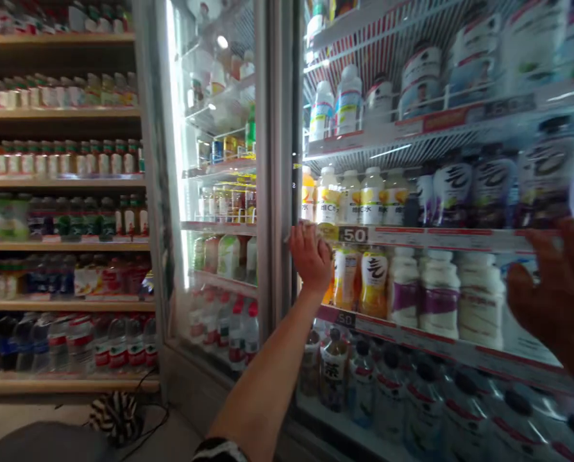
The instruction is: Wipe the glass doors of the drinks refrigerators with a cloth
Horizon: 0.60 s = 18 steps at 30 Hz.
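My left hand (310,256) reaches out to the glass door (460,192) of a drinks cooler, close to its grey frame (277,192). Its fingers are curled over a small pale cloth (300,226) pressed against the glass. At the right edge of the view, my right hand (560,301) is blurred, with its fingers spread flat on or just in front of the same glass door and nothing in it. Behind the glass stand rows of bottles: yellow-labelled ones (363,196), orange ones (358,279) and white ones with purple bands (421,292).
A second cooler door (214,192) stands to the left, with lit shelves of drinks. Further left, open wooden shelves (60,183) hold several rows of bottles. On the floor below lie a striped bag (116,414) and a dark cable.
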Each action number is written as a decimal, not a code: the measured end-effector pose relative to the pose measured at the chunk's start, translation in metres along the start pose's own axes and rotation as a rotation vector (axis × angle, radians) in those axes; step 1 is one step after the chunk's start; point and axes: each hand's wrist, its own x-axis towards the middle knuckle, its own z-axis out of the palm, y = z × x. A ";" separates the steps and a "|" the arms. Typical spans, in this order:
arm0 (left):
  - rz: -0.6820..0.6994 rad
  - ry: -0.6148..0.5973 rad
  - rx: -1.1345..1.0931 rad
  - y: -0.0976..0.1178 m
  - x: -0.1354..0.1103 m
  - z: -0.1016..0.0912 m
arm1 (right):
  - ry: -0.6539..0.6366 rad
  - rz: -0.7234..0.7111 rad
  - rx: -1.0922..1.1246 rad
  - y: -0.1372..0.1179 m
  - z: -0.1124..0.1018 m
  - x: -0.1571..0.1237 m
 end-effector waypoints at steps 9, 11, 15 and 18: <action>0.720 -0.307 -0.222 0.078 -0.050 0.005 | -0.039 -0.015 0.062 0.010 0.004 0.002; 0.457 -0.222 -0.161 0.047 -0.030 0.003 | -0.043 -0.048 0.031 0.014 0.006 0.001; 0.094 0.001 -0.055 0.025 -0.008 0.009 | -0.007 -0.124 -0.047 0.017 0.010 0.001; 0.434 -0.126 -0.178 0.063 -0.035 0.012 | -0.024 -0.124 -0.040 0.016 0.009 0.002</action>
